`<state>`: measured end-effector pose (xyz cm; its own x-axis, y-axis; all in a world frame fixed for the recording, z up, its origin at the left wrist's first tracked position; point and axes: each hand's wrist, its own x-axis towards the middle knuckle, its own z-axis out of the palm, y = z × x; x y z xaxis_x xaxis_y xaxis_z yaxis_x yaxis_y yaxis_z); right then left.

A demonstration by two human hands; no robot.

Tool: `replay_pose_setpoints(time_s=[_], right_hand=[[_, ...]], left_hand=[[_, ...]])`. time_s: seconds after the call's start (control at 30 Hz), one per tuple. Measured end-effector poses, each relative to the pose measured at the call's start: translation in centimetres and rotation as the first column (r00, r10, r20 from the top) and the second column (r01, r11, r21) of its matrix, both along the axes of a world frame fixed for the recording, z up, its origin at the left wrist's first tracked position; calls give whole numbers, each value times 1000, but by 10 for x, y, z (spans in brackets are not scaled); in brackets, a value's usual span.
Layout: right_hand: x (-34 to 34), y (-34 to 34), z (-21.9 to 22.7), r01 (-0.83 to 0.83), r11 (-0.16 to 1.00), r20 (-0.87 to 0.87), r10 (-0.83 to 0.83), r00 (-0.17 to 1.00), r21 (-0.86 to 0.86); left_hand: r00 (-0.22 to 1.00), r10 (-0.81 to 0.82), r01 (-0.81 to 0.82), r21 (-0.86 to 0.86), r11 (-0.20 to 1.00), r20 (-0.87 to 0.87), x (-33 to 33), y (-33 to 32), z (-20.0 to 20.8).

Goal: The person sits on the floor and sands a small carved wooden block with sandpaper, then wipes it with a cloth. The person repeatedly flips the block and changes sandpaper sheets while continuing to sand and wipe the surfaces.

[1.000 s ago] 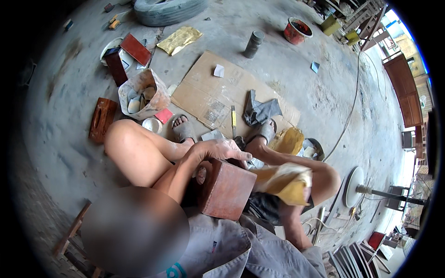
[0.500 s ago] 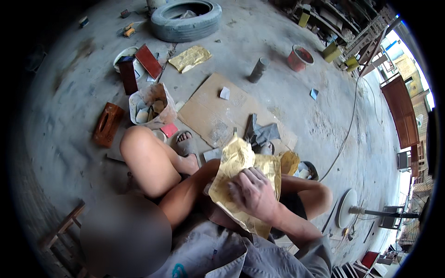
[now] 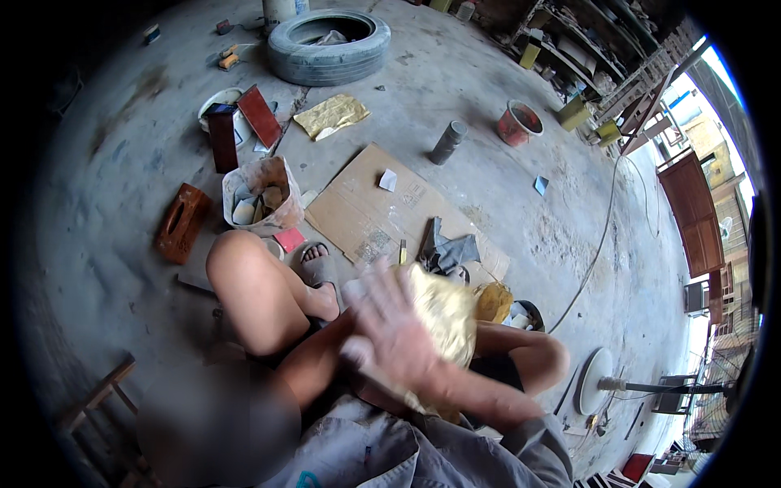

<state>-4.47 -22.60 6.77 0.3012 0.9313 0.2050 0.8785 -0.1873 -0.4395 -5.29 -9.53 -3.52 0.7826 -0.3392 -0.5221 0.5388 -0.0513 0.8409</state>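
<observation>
Right hand (image 3: pixel 390 325) flat, fingers spread, on yellow cloth (image 3: pixel 443 313) over lap; left hand hidden.

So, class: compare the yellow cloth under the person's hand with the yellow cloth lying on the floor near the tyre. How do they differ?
The yellow cloth under the hand is bunched up and pressed by the right hand; the yellow cloth near the tyre lies flat and spread, with no hand on it. The first sits over the person's lap, partly hidden; the second rests on the bare concrete floor, fully in view. Both are pale yellow and crumpled.
</observation>
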Motion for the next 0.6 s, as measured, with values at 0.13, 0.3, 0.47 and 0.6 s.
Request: replay_pose_setpoints(time_s=[0.13, 0.3, 0.47, 0.6], right_hand=[[-21, 1, -2, -183, 983, -29, 183, 983, 4], [-22, -2, 2, -126, 992, 22, 126, 992, -1], [7, 9, -7, -105, 994, 47, 105, 993, 0], [-26, -1, 9, -200, 980, -63, 201, 978, 15]], left_hand=[[1000, 14, -14, 8, 1000, 11, 0, -3, 1], [1000, 28, -28, 9, 1000, -12, -1, -4, 4], [998, 64, -63, 34, 997, -25, -5, -2, 6], [997, 64, -63, 45, 997, -33, -4, -1, 8]])
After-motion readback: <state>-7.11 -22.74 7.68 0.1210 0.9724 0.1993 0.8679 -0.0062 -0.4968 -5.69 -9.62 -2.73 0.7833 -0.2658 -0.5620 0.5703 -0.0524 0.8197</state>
